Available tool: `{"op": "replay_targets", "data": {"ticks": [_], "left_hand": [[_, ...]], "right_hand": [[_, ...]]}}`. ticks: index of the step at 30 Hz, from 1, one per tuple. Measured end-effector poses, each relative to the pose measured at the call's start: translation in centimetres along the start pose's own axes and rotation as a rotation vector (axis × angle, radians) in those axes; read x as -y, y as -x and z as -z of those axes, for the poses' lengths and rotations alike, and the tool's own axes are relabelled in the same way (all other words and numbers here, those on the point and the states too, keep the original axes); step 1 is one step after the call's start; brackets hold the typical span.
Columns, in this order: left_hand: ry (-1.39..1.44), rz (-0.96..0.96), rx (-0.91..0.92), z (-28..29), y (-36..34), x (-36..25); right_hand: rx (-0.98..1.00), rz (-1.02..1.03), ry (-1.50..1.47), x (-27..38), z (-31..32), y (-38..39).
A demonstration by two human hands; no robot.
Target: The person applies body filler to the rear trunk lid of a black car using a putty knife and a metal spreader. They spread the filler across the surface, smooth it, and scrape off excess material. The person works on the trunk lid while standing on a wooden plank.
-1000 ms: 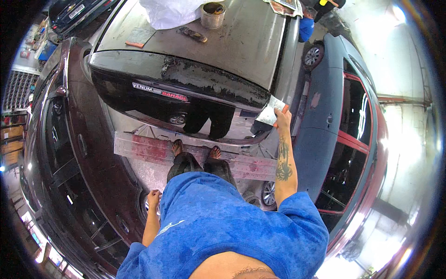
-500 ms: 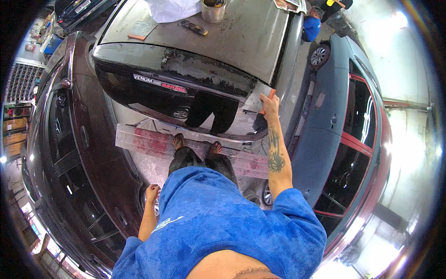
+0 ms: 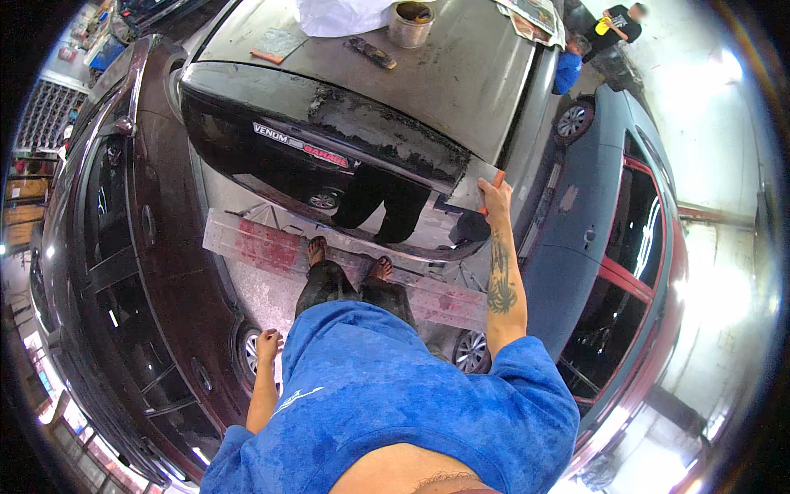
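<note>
My right hand (image 3: 495, 199) is closed round the orange handle of a wide flat scraper (image 3: 469, 181). Its grey blade lies at the right end of a dark, patchy strip (image 3: 374, 123) along the edge of the car roof (image 3: 469, 90). Whether the blade presses on the surface I cannot tell. Below that strip, dark rear glass (image 3: 218, 123) carries a sticker and mirrors two legs. Down by my side hangs my left hand (image 3: 268, 346), holding nothing, its fingers loosely bent and a little apart.
I stand on a narrow plank (image 3: 255, 239). A can (image 3: 411, 26), a dark block (image 3: 372, 53), another scraper (image 3: 278, 44) and white sheeting (image 3: 341, 15) lie on the roof. A dark car (image 3: 156, 247) flanks me left, a grey-blue one (image 3: 568, 239) right. Two people are farther off.
My right hand has turned the scraper, so its blade now shows flat and broad at the strip's right end. My view has shifted slightly; my left hand still hangs low, its fingers looser.
</note>
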State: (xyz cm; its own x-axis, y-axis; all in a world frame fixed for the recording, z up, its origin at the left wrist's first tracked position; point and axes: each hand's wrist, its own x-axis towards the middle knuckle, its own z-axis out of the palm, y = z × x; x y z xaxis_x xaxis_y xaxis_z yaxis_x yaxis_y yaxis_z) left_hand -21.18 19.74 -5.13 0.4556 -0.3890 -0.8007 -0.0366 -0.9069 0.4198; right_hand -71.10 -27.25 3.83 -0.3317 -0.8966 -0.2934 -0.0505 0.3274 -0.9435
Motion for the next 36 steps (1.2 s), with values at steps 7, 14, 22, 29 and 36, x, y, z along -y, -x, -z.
{"op": "replay_targets", "data": {"ticks": [7,14,22,29,36], "left_hand": [[-0.031,-0.011,0.113,0.7,-2.7,-1.4],[0.075,-0.033,0.081,2.2,-5.1,-4.5],[0.048,-0.026,0.06,3.9,-5.0,-4.7],[-0.027,0.01,0.045,5.1,-4.4,-2.8],[-0.07,0.028,0.042,6.1,-4.6,-2.9]], "right_hand": [[-0.005,-0.04,0.102,-0.5,0.3,0.3],[0.16,-0.011,0.154,0.4,-0.9,-0.6],[0.138,-0.113,0.034,1.0,-4.8,-1.0],[0.068,-0.101,0.236,2.7,-7.8,-0.8],[0.171,0.004,0.228,4.6,-10.3,-1.1]]}}
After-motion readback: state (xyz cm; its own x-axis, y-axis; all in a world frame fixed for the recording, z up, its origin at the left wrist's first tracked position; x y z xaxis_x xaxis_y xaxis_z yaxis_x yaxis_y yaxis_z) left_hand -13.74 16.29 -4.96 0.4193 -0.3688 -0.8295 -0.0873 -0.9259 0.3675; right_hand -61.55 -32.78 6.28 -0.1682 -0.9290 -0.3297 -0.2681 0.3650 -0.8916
